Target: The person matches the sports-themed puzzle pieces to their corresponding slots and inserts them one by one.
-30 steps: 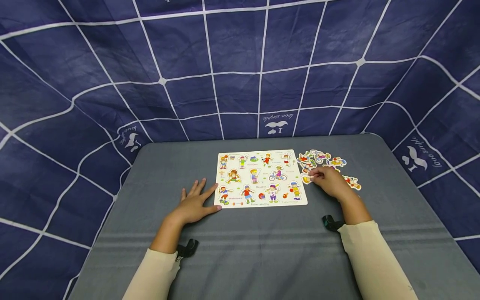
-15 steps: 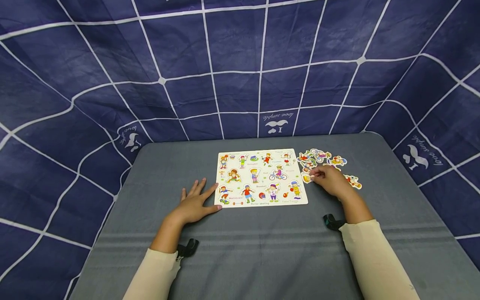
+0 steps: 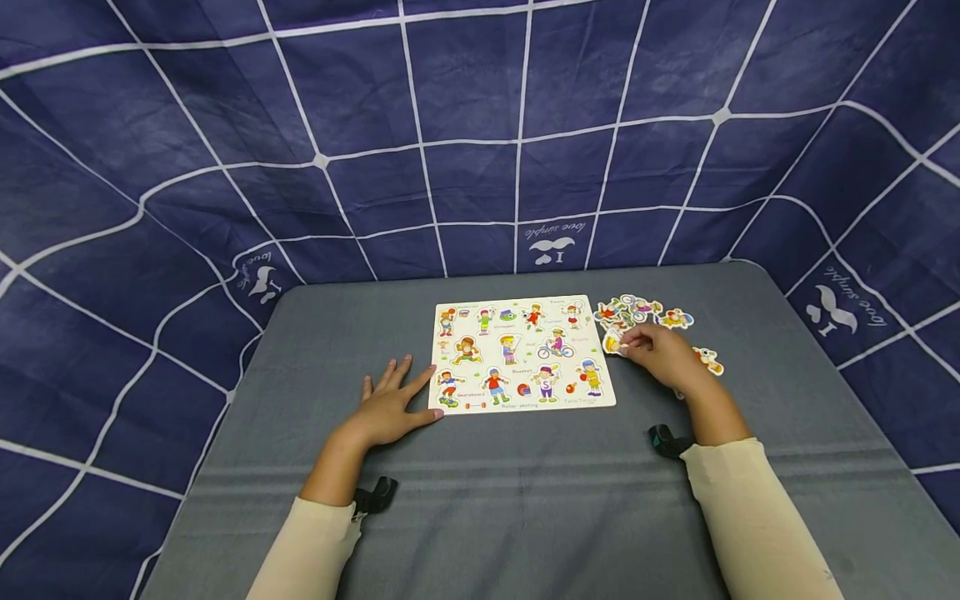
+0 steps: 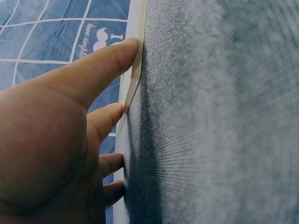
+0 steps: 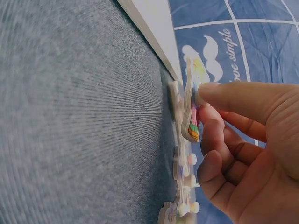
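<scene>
your right hand (image 3: 662, 358) pinched a picture piece (image 3: 611, 342) just right of the board (image 3: 489, 360).
thumb and fingers gripped it, long axis roughly along the tabletop (image 3: 495, 483); the board lay to that hand's left, its left edge touched by your spread left hand (image 3: 386, 415). the right wrist view caught the piece's thin side and knobs (image 5: 192, 159) on loose pieces (image 5: 178, 168), indistinct from the head.

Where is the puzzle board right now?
In the head view, the board lies on the grey table, slightly right of centre. The left hand touches its left edge, and loose pieces lie beside its right edge.
</scene>
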`<control>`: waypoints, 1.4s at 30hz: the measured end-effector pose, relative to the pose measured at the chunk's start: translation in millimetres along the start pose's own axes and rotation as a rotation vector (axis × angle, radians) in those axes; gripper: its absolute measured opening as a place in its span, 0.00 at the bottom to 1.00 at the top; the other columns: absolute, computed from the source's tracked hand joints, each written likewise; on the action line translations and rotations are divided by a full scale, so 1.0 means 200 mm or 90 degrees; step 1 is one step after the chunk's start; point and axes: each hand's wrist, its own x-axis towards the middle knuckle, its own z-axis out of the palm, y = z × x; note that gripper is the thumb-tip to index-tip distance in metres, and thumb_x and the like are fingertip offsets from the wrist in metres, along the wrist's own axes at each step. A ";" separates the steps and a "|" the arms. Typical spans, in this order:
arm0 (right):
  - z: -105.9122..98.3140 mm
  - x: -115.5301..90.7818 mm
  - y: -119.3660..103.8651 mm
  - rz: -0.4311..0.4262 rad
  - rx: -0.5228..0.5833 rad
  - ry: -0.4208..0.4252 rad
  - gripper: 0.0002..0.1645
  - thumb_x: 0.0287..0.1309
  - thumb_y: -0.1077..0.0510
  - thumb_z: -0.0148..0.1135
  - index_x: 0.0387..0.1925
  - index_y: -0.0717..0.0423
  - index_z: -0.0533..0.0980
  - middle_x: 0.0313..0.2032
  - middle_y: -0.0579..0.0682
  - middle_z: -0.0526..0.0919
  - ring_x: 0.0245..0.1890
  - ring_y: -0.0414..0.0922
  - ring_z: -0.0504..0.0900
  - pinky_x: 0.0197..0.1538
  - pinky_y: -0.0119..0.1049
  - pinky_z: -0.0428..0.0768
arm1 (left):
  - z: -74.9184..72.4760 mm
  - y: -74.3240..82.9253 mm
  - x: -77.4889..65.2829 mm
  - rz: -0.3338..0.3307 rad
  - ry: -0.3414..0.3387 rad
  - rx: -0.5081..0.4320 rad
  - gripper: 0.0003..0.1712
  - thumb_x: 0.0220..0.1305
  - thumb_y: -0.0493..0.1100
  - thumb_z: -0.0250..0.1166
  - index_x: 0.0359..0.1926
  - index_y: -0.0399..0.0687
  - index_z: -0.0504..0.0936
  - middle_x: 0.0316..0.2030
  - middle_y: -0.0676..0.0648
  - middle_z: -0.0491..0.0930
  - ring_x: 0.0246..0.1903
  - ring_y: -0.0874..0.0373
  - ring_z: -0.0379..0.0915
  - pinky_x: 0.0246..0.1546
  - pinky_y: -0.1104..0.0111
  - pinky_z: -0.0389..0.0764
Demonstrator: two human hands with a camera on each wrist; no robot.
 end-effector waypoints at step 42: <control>0.12 0.03 -0.19 -0.018 0.057 0.012 0.10 0.62 0.57 0.69 0.40 0.59 0.80 0.32 0.51 0.83 0.29 0.40 0.76 0.34 0.29 0.73 | 0.00 0.01 0.00 -0.003 0.002 0.005 0.49 0.64 0.72 0.61 0.80 0.70 0.53 0.82 0.41 0.39 0.81 0.37 0.28 0.72 0.30 0.30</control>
